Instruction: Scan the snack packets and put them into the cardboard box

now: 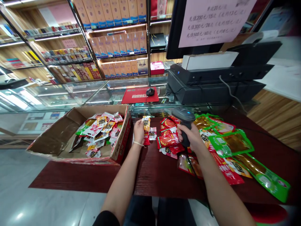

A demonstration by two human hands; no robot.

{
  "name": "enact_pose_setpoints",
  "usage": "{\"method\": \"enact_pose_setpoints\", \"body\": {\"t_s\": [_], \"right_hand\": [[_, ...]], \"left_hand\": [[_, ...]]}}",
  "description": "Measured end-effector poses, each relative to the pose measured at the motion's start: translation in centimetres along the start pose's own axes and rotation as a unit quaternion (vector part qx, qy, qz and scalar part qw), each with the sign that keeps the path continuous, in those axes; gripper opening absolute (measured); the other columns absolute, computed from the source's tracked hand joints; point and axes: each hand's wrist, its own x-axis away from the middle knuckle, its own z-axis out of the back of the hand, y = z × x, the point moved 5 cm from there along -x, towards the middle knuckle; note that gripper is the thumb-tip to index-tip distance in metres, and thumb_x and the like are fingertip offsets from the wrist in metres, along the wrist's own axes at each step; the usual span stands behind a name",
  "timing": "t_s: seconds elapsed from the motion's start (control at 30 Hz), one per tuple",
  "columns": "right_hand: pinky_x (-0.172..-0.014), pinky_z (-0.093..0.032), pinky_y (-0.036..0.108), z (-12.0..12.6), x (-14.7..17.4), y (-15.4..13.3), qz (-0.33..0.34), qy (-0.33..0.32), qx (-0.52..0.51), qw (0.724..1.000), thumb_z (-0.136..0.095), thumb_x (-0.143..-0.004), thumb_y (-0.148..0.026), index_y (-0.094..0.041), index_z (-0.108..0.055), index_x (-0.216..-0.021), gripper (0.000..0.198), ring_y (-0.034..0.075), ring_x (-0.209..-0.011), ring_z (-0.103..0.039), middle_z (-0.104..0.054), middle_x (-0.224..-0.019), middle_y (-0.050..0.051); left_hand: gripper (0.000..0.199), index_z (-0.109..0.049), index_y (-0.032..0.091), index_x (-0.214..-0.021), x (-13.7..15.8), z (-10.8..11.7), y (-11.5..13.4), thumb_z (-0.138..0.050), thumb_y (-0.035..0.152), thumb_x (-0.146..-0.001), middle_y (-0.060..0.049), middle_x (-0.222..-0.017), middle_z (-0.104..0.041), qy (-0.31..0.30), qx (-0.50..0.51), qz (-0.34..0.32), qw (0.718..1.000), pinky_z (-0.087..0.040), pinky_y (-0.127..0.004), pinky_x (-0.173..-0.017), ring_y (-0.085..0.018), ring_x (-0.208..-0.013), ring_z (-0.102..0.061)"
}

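My left hand point(138, 131) pinches a small yellow-and-white snack packet point(146, 123) above the dark red table. Just beneath it lie a white snack packet point(152, 133) and a partly hidden red one. My right hand point(191, 135) is wrapped round the handle of a black barcode scanner point(183, 115), its head tilted toward the left hand. Around the scanner spread red snack packets point(169, 140) and larger green-edged packets point(231, 142). On the left, an open cardboard box point(53, 135) holds a loose heap of small snack packets point(103, 125).
Behind the table stands a glass display counter point(113, 84) with a red mouse pad point(134, 95) and a black mouse point(150, 91). A black monitor point(174, 34) and cash-register unit point(188, 89) rise at the right. The scanner's cable point(208, 194) hangs past my right forearm.
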Motion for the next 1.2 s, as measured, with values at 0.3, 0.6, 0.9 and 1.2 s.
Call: {"method": "enact_pose_setpoints", "body": {"t_s": [0.3, 0.6, 0.9, 1.2], "right_hand": [[-0.033, -0.039, 0.021, 0.2, -0.4, 0.3, -0.007, -0.005, 0.007, 1.0, -0.078, -0.072, -0.042, -0.026, -0.048, -0.083, 0.036, 0.009, -0.035, -0.043, -0.048, -0.052, -0.01], [-0.035, -0.039, 0.021, -0.1, 0.0, 0.0, 0.011, 0.007, 0.009, 1.0, -0.077, -0.075, -0.038, -0.024, -0.048, -0.084, 0.033, 0.008, -0.037, -0.045, -0.05, -0.053, -0.01], [-0.034, -0.04, 0.022, 0.0, -0.2, 0.3, -0.008, 0.012, 0.008, 1.0, -0.08, -0.069, -0.04, -0.025, -0.047, -0.081, 0.038, 0.009, -0.036, -0.044, -0.05, -0.052, -0.01], [-0.034, -0.039, 0.021, 0.1, -0.2, 0.6, -0.014, 0.017, 0.01, 1.0, -0.08, -0.07, -0.039, -0.025, -0.047, -0.082, 0.038, 0.009, -0.037, -0.045, -0.051, -0.054, -0.01]], "left_hand": [[0.039, -0.064, 0.016, -0.108, 1.5, -2.1, 0.2, -0.062, 0.005, -0.07, -0.006, -0.101, -0.071, -0.149, 0.169, 0.087, 0.97, -0.053, -0.022, -0.075, -0.012, -0.08, -0.066], [0.018, -0.06, 0.021, -0.099, 1.5, -1.9, 0.0, -0.068, 0.024, -0.083, 0.0, -0.092, -0.067, -0.152, 0.197, 0.082, 0.965, -0.049, -0.019, -0.062, -0.008, -0.068, -0.061], [0.068, -0.063, 0.016, -0.109, 1.9, -2.2, 0.8, -0.028, 0.071, -0.091, 0.001, -0.064, -0.049, -0.185, 0.243, 0.185, 0.934, -0.039, -0.021, -0.047, -0.008, -0.048, -0.04], [0.058, -0.06, 0.02, -0.128, 2.0, -1.8, 1.0, -0.028, 0.057, -0.098, -0.012, -0.111, -0.067, -0.198, 0.151, 0.126, 0.96, -0.053, -0.029, -0.072, -0.016, -0.084, -0.063]]}}
